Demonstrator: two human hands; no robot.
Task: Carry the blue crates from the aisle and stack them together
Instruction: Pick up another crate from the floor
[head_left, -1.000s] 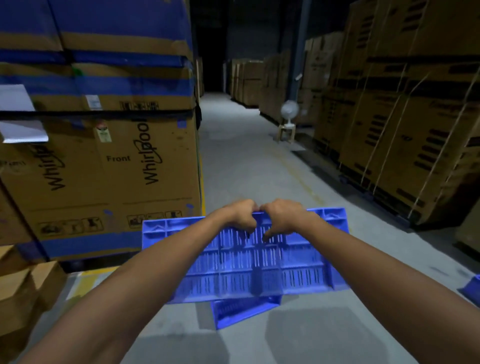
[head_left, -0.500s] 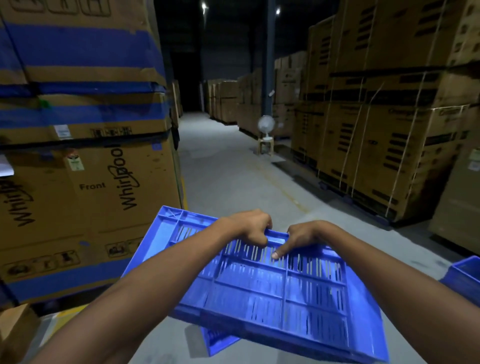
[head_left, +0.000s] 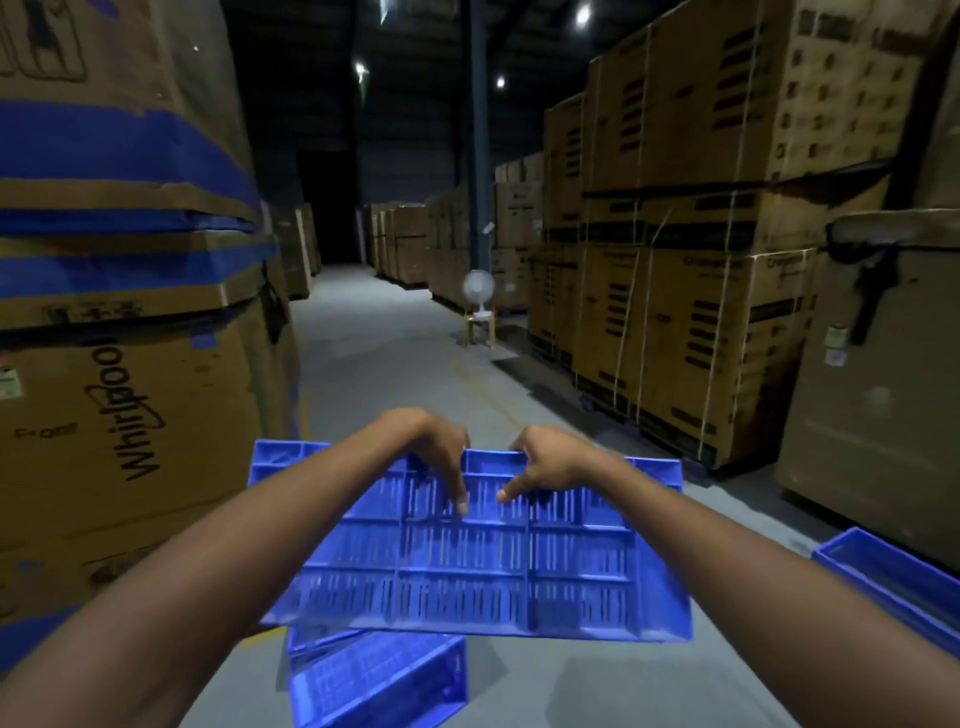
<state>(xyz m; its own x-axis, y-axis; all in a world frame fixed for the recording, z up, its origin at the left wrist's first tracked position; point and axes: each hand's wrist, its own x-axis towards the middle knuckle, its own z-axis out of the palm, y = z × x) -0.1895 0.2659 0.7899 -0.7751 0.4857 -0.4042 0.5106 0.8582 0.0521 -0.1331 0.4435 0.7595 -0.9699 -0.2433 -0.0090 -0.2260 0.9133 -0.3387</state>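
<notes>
A warehouse: stacked cardboard cartons (head_left: 691, 291) (strapped, printed) line a concrete aisle (head_left: 363, 343).

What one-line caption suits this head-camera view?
Left hand and right hand grip a blue slotted crate in a warehouse aisle of stacked cardboard boxes.

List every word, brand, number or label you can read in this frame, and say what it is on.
"Whirlpool": printed sideways on the left carton.
The small word beside it: too blurred to read.
Brand print on the right cartons: too blurred to read.
The sticker on the far-right box: too small to read.
No text visible on the held crate.
</notes>
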